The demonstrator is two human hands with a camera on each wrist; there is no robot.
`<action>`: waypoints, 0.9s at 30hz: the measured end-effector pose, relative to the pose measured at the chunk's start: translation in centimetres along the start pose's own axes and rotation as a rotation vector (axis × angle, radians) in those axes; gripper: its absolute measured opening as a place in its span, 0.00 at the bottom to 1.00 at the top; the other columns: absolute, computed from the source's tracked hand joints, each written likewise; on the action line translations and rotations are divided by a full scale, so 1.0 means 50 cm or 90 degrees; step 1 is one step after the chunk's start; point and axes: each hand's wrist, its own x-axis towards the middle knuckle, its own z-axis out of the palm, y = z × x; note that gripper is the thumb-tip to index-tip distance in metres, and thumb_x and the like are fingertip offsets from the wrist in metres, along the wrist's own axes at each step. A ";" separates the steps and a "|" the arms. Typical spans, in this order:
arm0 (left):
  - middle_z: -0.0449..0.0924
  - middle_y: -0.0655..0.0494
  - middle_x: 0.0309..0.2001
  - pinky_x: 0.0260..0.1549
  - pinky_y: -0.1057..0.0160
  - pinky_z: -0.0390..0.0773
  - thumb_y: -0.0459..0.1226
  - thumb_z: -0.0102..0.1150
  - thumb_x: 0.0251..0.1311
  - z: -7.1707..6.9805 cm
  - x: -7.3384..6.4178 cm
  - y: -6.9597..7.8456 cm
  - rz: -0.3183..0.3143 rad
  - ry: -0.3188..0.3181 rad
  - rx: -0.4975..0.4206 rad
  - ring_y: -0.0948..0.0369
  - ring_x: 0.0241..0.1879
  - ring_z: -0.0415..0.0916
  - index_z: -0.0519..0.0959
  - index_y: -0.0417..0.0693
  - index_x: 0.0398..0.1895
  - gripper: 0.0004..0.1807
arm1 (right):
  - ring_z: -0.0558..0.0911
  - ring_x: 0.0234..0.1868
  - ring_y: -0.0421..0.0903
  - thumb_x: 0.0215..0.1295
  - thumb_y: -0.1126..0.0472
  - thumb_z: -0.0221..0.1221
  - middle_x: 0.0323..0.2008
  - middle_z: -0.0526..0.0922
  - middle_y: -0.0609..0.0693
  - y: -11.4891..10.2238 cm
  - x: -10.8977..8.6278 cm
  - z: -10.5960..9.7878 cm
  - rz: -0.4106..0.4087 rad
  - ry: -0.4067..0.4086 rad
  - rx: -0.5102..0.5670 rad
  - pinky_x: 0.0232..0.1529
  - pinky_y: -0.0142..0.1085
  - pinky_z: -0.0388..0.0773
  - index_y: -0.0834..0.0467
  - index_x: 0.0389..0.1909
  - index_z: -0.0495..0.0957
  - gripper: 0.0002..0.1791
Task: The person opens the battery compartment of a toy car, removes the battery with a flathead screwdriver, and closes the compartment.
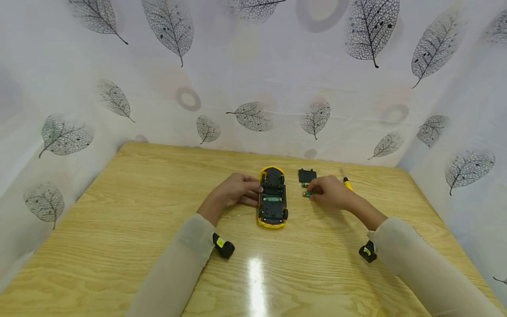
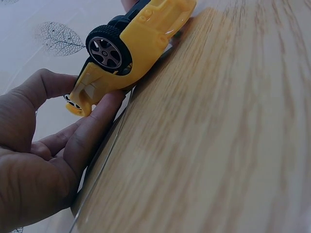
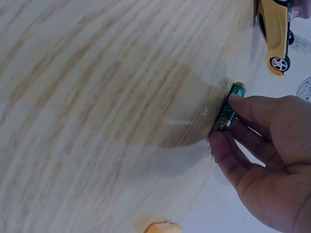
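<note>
A yellow toy car (image 1: 272, 220) lies upside down on the table, its black underside up and the battery compartment uncovered. One green battery (image 1: 272, 199) sits in that compartment. My left hand (image 1: 239, 191) grips the car's left side, thumb near the underside and fingers along the yellow body (image 2: 146, 43). To the right, my right hand (image 1: 330, 192) pinches another green battery (image 3: 230, 107) between thumb and fingers, close over the tabletop. Just behind it a further green battery (image 1: 305, 185) is partly covered by the fingers.
A black battery cover (image 1: 307, 175) lies behind the right hand. A screwdriver with a yellow and black handle (image 1: 347, 182) lies to its right. The wooden table (image 1: 158, 185) ends at a leaf-patterned cloth wall (image 1: 253, 88). A thin clear strand (image 2: 109, 155) runs by the left hand.
</note>
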 end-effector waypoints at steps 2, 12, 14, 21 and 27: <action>0.83 0.37 0.52 0.43 0.52 0.90 0.30 0.60 0.68 0.001 0.000 0.000 0.001 -0.001 0.001 0.51 0.40 0.87 0.68 0.31 0.71 0.29 | 0.84 0.37 0.46 0.67 0.68 0.65 0.36 0.87 0.50 -0.001 -0.001 -0.003 -0.002 0.003 0.001 0.38 0.43 0.86 0.64 0.45 0.85 0.08; 0.83 0.37 0.51 0.43 0.52 0.90 0.30 0.60 0.68 0.000 0.005 -0.003 -0.001 0.003 0.001 0.51 0.40 0.87 0.68 0.32 0.71 0.29 | 0.82 0.35 0.42 0.68 0.67 0.65 0.36 0.86 0.49 -0.009 0.001 -0.021 -0.013 0.018 0.013 0.35 0.38 0.83 0.64 0.46 0.85 0.08; 0.83 0.37 0.51 0.43 0.52 0.90 0.30 0.60 0.68 -0.001 0.006 -0.004 -0.001 0.004 0.000 0.52 0.40 0.87 0.68 0.32 0.71 0.29 | 0.83 0.35 0.42 0.69 0.67 0.65 0.37 0.86 0.49 -0.015 0.004 -0.023 -0.017 0.017 0.017 0.35 0.39 0.84 0.64 0.46 0.85 0.08; 0.83 0.38 0.50 0.42 0.52 0.90 0.30 0.60 0.69 0.000 0.004 -0.003 -0.003 0.006 0.002 0.51 0.40 0.87 0.69 0.33 0.70 0.28 | 0.82 0.35 0.41 0.68 0.66 0.66 0.37 0.86 0.49 -0.037 0.020 -0.024 -0.032 0.018 0.024 0.36 0.39 0.84 0.64 0.45 0.85 0.08; 0.83 0.38 0.50 0.42 0.52 0.90 0.30 0.61 0.69 0.001 0.001 0.000 -0.006 0.006 0.002 0.51 0.41 0.87 0.69 0.33 0.70 0.28 | 0.83 0.35 0.41 0.69 0.64 0.65 0.36 0.86 0.48 -0.065 0.031 -0.023 -0.057 0.000 0.037 0.37 0.39 0.85 0.65 0.48 0.84 0.10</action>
